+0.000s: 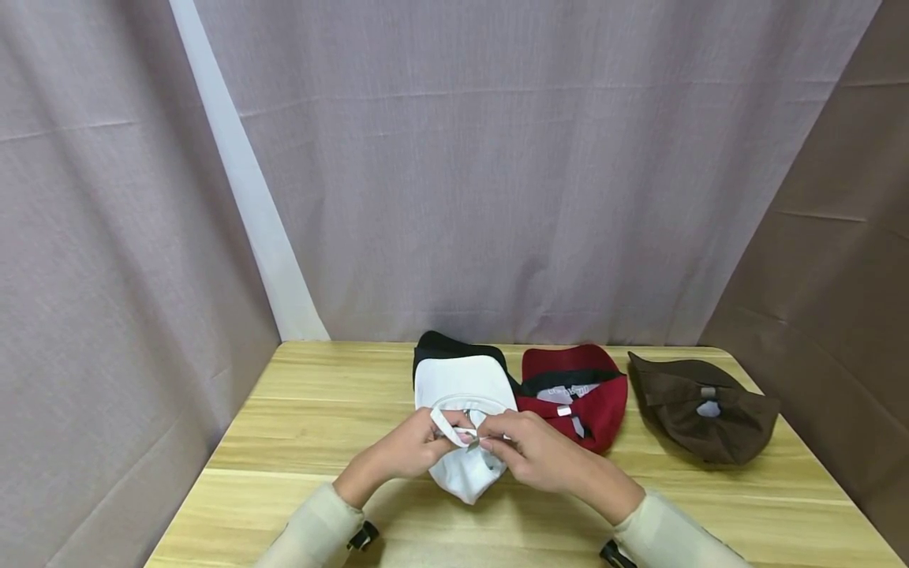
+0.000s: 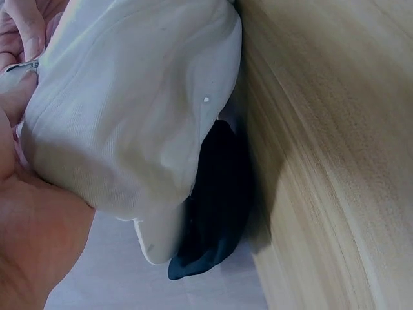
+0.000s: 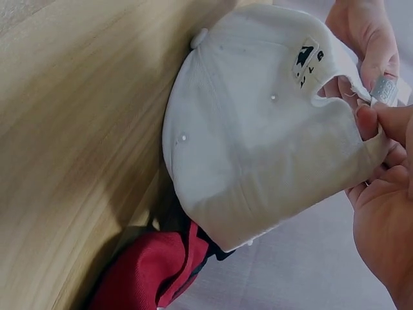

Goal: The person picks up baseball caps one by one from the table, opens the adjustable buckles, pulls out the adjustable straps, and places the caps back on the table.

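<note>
A white baseball cap (image 1: 465,383) is held up by both hands near the middle of the table, its brim toward the far side. My left hand (image 1: 408,448) grips the cap at its back opening, where a loose end of the white strap (image 1: 446,428) loops up. With thumb and finger, my right hand (image 1: 543,451) pinches the strap from the other side. In the right wrist view a small metal buckle (image 3: 386,90) sits between the two hands, and the crown shows a dark logo patch (image 3: 304,59). The cap hides part of the left fingers in the left wrist view.
Behind the white cap lies a black cap (image 1: 454,345), partly covered by it. A red cap (image 1: 604,410) rests just to the right, and a brown cap (image 1: 692,422) is farther right. The wooden table (image 1: 319,394) ends at a grey curtain (image 1: 461,197).
</note>
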